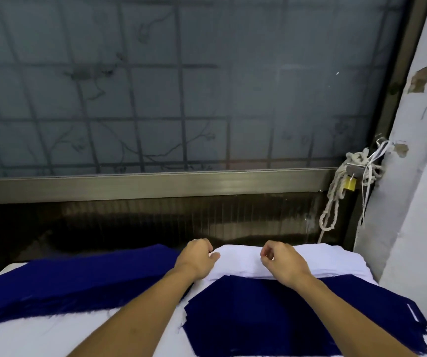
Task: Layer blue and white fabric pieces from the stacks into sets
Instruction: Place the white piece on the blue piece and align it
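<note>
A thick stack of dark blue fabric (73, 282) lies on the left of the table. A stack of white fabric (320, 258) lies at the far right. In front of it lies a blue piece (271, 318) on top of white pieces. My left hand (198, 258) rests at the near left corner of the white stack, fingers curled and pinching its edge. My right hand (282, 261) hovers over the middle of the white stack, thumb and forefinger pinched on the top white sheet.
The table's white cover (39, 338) shows at the near left. A frosted window with a metal grille (155, 99) stands right behind the table. A knotted rope and a brass padlock (350, 185) hang at the right, next to a white wall (418, 202).
</note>
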`<state>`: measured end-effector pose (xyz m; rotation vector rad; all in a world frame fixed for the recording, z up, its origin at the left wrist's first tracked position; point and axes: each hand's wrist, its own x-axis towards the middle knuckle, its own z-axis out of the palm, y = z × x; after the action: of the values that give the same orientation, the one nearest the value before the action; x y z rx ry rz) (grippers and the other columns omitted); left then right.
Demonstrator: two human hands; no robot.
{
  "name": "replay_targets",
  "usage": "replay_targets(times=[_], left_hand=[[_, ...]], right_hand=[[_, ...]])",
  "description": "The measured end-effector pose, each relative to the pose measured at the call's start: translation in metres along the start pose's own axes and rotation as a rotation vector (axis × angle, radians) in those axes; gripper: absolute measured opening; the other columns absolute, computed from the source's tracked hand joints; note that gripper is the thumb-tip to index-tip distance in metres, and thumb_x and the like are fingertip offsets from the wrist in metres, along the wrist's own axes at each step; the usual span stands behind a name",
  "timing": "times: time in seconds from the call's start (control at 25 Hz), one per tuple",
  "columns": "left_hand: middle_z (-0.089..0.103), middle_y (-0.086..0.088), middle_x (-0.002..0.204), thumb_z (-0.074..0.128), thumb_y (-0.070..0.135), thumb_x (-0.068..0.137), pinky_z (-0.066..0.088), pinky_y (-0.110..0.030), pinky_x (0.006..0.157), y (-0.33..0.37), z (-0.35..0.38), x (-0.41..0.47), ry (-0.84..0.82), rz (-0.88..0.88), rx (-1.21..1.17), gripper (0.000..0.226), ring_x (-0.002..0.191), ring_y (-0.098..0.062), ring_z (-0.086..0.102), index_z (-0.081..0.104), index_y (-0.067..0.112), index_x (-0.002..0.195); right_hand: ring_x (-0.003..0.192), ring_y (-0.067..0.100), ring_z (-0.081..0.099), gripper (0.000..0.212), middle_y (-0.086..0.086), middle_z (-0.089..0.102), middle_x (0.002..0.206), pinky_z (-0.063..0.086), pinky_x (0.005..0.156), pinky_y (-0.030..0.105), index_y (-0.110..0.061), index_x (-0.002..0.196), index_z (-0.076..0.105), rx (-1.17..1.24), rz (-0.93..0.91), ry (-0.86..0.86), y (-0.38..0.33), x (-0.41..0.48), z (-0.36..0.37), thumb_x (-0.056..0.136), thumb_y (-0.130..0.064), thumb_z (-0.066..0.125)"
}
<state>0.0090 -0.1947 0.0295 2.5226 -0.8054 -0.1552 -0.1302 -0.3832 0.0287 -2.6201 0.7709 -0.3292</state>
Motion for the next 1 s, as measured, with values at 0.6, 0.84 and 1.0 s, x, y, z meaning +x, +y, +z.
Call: replay_targets(times=[0.6,0.84,1.0], left_hand=[[0.064,0.000,0.115,0.080,0.009,0.087,0.048,-0.015,0.073,0.034,0.029,0.037,-0.019,0.040,-0.327,0.039,0.105,-0.015,0.062,0.061,0.021,0.119],[0.070,0.002,0.100,0.071,0.023,0.096,0.053,-0.029,0.087,0.054,0.005,0.024,0.032,0.232,-0.257,0.006,0.098,-0.014,0.065,0.073,0.020,0.101],[0.065,0.002,0.086,0.061,0.028,0.102,0.048,-0.027,0.070,0.057,-0.015,0.009,0.122,0.285,-0.217,0.012,0.083,-0.014,0.063,0.063,0.026,0.090]], right_hand=[[0.127,0.015,0.046,0.045,-0.007,0.047,0.143,0.045,0.103,0.030,-0.031,0.139,0.048,-0.061,-0.053,0.046,0.008,0.032,0.038,0.097,-0.045,0.060],[0.136,0.012,0.039,0.035,-0.012,0.053,0.140,0.032,0.112,0.038,-0.041,0.134,0.055,0.207,-0.166,0.058,-0.005,0.032,0.018,0.100,-0.048,0.055],[0.102,0.013,0.061,0.009,-0.008,0.069,0.102,0.048,0.101,0.044,-0.031,0.104,0.068,0.276,-0.141,0.072,-0.011,0.024,-0.001,0.099,-0.034,0.061]])
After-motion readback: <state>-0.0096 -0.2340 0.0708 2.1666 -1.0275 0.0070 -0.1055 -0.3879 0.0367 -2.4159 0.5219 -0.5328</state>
